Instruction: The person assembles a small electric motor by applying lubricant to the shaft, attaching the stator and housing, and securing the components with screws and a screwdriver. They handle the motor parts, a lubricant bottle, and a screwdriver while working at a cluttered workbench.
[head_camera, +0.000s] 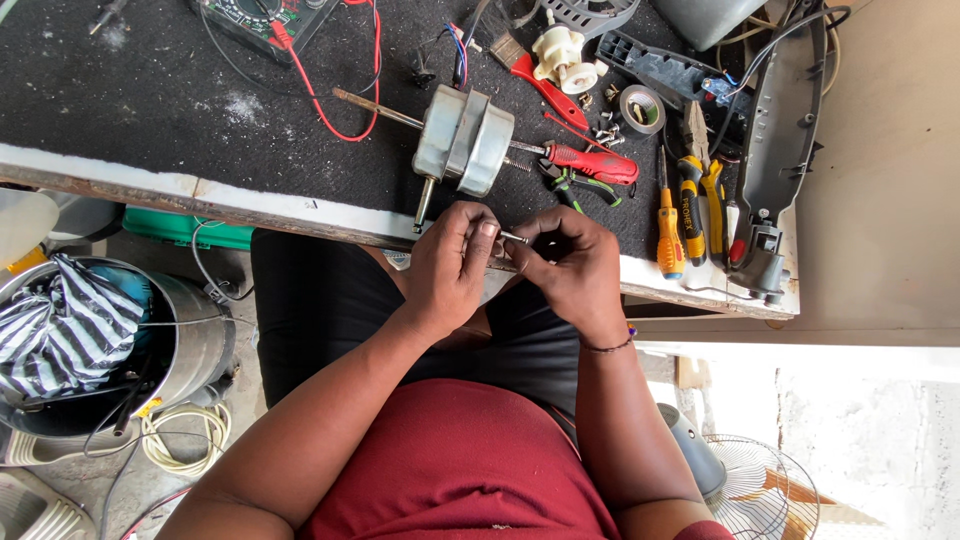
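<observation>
My left hand (450, 262) and my right hand (565, 262) meet just in front of the bench edge, both pinching a small metal screw (513, 237) between their fingertips. Right behind them on the dark bench mat (150, 100) lies a grey fan motor (463, 138) with its shaft pointing left. A red-handled screwdriver (588, 160) lies beside the motor on the right, with green-handled pliers (575, 187) under it.
A multimeter (255, 18) with red leads sits at the back left. A tape roll (641, 108), a white plastic part (560, 55), an orange screwdriver (669, 235), yellow-handled pliers (700, 200) and a grey fan housing (775, 150) lie right. A metal bucket (110, 340) stands lower left; a fan grille (765, 490) lower right.
</observation>
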